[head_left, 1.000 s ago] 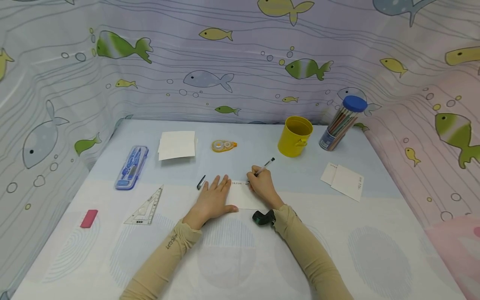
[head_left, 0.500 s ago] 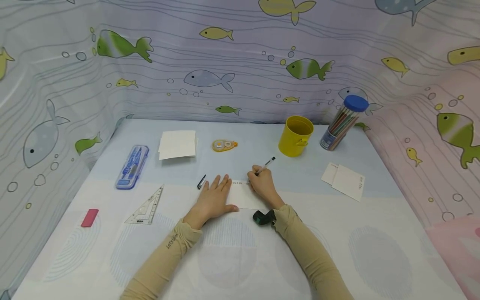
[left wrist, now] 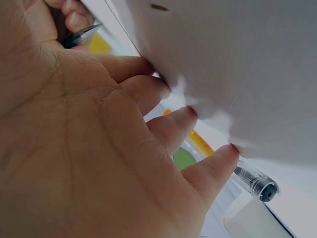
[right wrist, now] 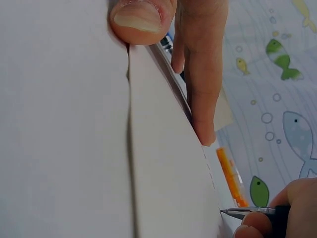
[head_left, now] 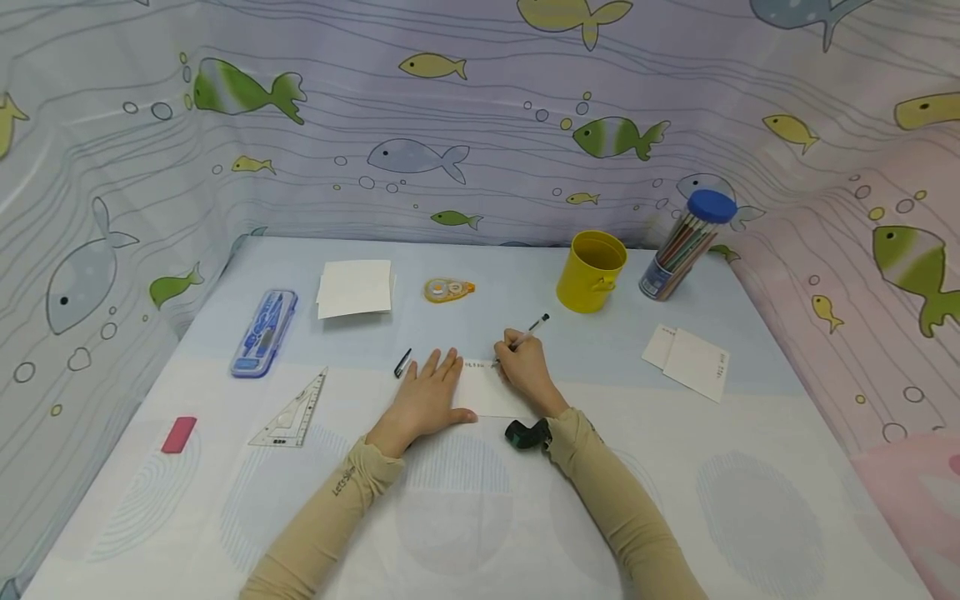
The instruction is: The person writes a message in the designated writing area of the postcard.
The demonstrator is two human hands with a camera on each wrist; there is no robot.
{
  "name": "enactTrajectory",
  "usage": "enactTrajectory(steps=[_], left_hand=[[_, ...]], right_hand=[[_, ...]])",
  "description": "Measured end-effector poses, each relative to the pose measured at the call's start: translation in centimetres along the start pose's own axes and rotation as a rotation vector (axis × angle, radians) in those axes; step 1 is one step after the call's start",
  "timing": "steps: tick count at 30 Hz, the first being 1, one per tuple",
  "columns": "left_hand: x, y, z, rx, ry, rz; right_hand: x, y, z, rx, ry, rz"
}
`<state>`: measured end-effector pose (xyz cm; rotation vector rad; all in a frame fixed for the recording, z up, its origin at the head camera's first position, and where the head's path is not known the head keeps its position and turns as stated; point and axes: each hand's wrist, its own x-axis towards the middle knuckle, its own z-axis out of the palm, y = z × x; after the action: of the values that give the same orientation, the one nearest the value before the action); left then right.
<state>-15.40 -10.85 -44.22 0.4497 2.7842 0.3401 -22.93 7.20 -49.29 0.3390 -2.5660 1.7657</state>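
Observation:
A white sheet of paper (head_left: pixel 487 398) lies in front of the person in the head view, with a short row of small marks along its far edge. The left hand (head_left: pixel 426 402) rests on the paper's left side, fingers straight and spread. The right hand (head_left: pixel 527 371) pinches a clear-barrelled pen (head_left: pixel 534 327). In the right wrist view the metal tip of the pen (right wrist: pixel 240 211) meets the paper's far edge at the end of the marks. Beside the left fingertips lies a pen cap (head_left: pixel 402 363), which also shows in the left wrist view as a clear cap (left wrist: pixel 257 184).
Behind the hands stand a paper stack (head_left: pixel 354 288), a correction tape (head_left: pixel 448 290), a yellow bucket (head_left: pixel 591 279) and a pencil tub (head_left: pixel 686 250). A blue case (head_left: pixel 264 333), set square (head_left: pixel 294 412) and red eraser (head_left: pixel 179 435) lie left. Written cards (head_left: pixel 697 365) lie right.
The row of marks looks slightly different, though they are too small to read. Both hands and the pen stay nearly in place.

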Motion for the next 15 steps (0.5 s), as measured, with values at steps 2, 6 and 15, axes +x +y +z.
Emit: enactTrajectory(steps=[2, 6, 15], left_hand=[[-0.02, 0.00, 0.01, 0.001, -0.001, -0.001], [-0.09, 0.01, 0.02, 0.002, 0.001, -0.001], [0.07, -0.17, 0.25, 0.008, 0.002, 0.000]], right_hand=[[-0.04, -0.06, 0.00, -0.002, -0.010, 0.002], [-0.03, 0.00, 0.01, -0.003, -0.007, 0.004], [0.00, 0.09, 0.06, 0.019, 0.023, -0.007]])
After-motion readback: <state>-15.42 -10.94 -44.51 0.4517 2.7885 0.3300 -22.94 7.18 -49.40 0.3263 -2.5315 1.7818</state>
